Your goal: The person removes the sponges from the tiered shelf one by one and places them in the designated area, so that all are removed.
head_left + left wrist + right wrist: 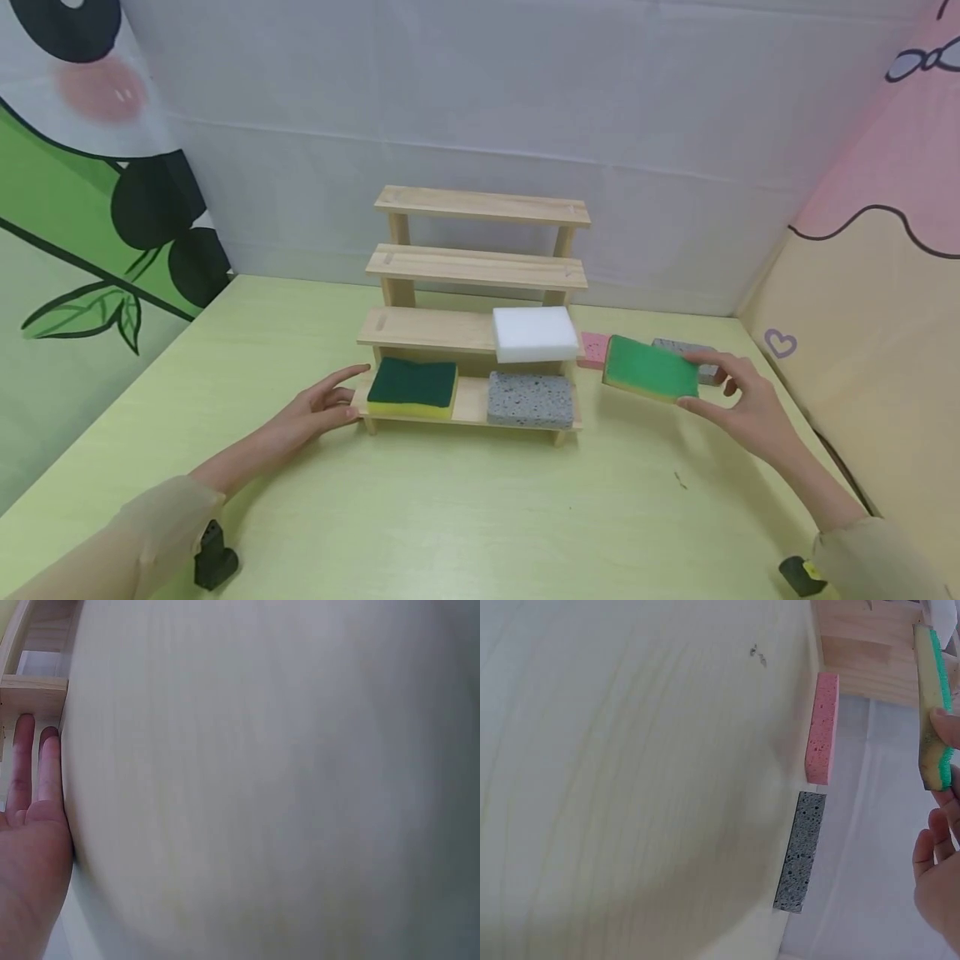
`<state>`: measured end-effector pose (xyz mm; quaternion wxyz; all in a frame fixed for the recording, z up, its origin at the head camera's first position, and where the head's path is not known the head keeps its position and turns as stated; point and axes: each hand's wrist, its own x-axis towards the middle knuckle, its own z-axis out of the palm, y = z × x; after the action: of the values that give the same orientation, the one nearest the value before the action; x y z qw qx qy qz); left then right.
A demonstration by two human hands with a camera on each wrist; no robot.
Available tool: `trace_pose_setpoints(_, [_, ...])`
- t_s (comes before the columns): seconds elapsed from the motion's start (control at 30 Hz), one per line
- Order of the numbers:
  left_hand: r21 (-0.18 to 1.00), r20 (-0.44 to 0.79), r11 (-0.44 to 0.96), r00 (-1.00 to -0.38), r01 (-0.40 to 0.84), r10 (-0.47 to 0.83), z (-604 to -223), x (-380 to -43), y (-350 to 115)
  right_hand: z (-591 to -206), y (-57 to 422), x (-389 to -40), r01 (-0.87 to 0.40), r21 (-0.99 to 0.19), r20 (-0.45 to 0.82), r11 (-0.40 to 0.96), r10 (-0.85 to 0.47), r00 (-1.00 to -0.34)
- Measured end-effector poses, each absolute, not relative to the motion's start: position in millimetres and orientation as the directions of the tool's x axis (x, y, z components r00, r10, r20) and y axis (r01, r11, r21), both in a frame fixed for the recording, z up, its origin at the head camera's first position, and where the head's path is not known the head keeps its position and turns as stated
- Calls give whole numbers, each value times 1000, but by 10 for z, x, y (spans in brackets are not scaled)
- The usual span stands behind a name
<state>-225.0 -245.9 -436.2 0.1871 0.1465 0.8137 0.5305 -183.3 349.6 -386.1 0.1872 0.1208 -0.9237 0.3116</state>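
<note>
My right hand pinches a green-topped sponge by its right end, thumb in front and fingers behind, held above the table. The right wrist view shows this sponge's yellowish body under its green face. At the left end of the lowest tier of a wooden stepped rack, my left hand rests with fingers extended around the end. A dark-green and yellow sponge lies on that tier's left, a grey speckled sponge on its right. A white sponge sits on the second tier's right.
Behind the held sponge, a pink sponge and another grey speckled sponge lie on the table, right of the rack. The rack's top two tiers hold nothing. A pale cloth wall stands behind, with printed panels at both sides.
</note>
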Motion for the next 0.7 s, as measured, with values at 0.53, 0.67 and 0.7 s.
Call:
trace_pose_setpoints(0.53, [927, -131, 371, -884, 51, 449, -4374, -2260, -2469, -4081, 3470, -2054, -433, -484, 318, 761, -307, -897])
trace_pose_setpoints(0.67, [927, -137, 374, -887, 43, 442, -4377, -2263, -2468, -4140, 3464, -2109, -429, -491, 274, 758, -333, -902])
trace_pose_setpoints(0.7, [926, -137, 375, -887, 44, 442, -4377, -2263, -2468, -4155, 3462, -2120, -423, -497, 259, 757, -336, -906])
